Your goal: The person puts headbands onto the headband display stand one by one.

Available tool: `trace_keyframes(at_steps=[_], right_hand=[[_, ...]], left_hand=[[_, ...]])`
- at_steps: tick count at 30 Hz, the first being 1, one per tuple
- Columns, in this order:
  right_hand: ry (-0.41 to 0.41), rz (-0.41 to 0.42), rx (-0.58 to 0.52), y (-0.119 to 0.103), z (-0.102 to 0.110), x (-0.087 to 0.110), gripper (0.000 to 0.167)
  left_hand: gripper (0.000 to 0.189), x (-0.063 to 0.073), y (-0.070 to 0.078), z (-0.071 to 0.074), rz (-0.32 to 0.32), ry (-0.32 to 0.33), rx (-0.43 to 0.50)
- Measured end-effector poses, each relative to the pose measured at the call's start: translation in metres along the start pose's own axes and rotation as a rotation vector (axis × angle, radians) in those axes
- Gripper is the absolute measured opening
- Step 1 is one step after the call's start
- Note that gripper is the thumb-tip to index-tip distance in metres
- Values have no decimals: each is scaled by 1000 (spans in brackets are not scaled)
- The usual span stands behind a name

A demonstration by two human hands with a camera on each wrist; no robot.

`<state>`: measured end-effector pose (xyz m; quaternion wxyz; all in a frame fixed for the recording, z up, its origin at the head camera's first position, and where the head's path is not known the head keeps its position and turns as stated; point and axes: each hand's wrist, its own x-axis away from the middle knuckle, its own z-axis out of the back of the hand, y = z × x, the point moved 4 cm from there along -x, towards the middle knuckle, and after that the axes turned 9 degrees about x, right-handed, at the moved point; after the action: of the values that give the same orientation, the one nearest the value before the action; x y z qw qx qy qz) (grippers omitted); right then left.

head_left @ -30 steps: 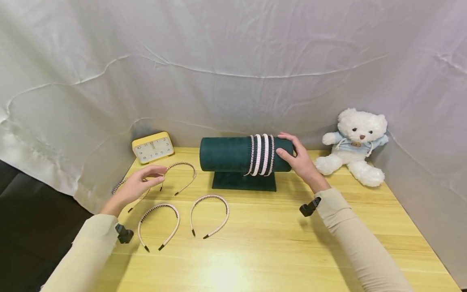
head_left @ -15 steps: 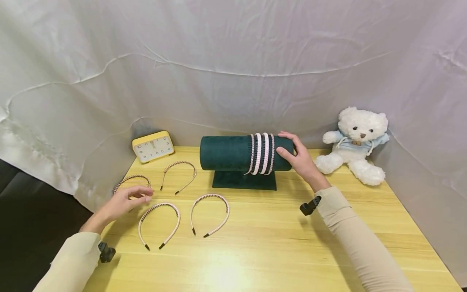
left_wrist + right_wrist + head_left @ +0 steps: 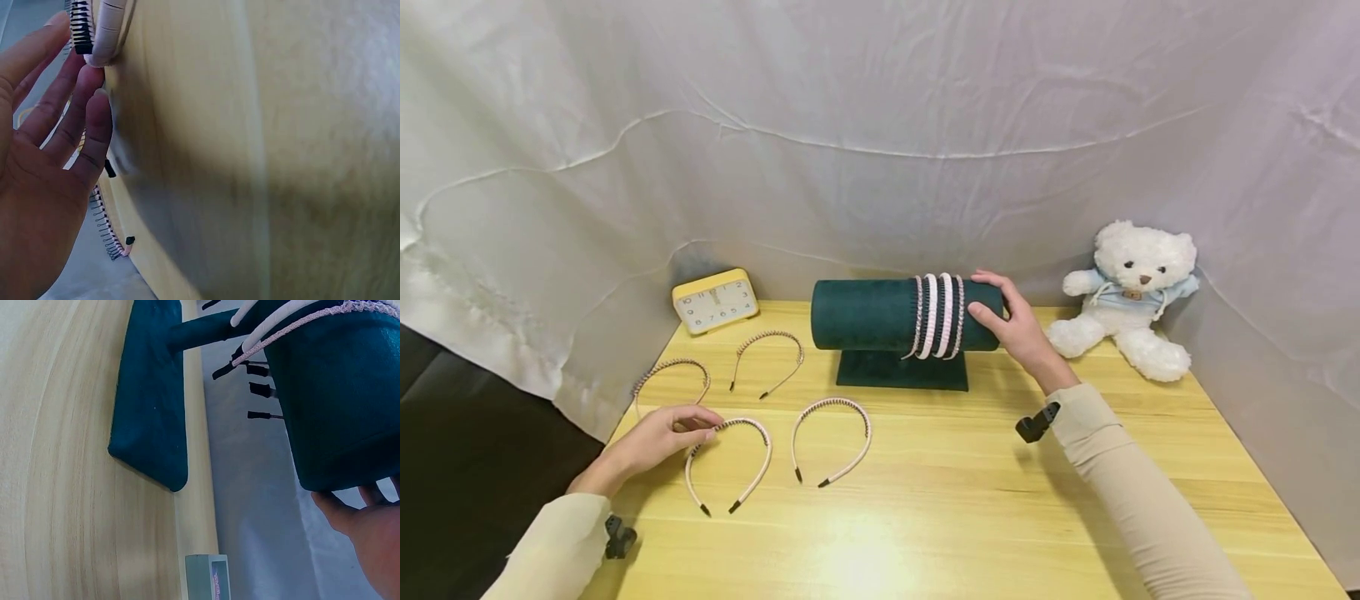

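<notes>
My left hand (image 3: 658,437) pinches the upper left of a pale pink headband (image 3: 747,421) at the table's front left. In the left wrist view, the thumb and fingertips meet this headband's (image 3: 111,28) toothed edge. My right hand (image 3: 1018,325) grips the right end of a dark green cylindrical display stand (image 3: 865,315), thumb in front and fingers over the top. Several headbands (image 3: 930,317), white and braided pink, sit side by side around the stand's right half. Their dark tips hang below the cylinder in the right wrist view.
Other headbands lie on the table: a pale one (image 3: 832,402) in the middle, a braided one (image 3: 771,334) behind and another (image 3: 681,362) at far left. A yellow clock (image 3: 715,302) stands back left. A white teddy bear (image 3: 1142,292) sits back right. Grey cloth (image 3: 880,192) hangs behind.
My left hand has drawn back from the rear left headbands, toward me, and now holds the front left one, which has shifted very slightly. The right hand stays on the stand.
</notes>
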<state>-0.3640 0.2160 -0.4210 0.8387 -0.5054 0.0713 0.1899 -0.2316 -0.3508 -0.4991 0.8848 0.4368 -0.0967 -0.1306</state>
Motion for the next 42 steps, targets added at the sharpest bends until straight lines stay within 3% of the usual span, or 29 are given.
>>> trace_keyframes(at_steps=[14,23,34,42], right_hand=[[4,-19,25,0,0,0,59],[5,-21,11,0,0,1,57],[5,-28,3,-3,0,1,58],[2,-19,6,-2,0,0,59]], left_hand=[[20,-4,-3,-8,22,66,-5],[20,-8,-3,-11,32,111,-87],[21,-7,0,-4,30,123,-108],[23,-4,2,3,45,108,-59]])
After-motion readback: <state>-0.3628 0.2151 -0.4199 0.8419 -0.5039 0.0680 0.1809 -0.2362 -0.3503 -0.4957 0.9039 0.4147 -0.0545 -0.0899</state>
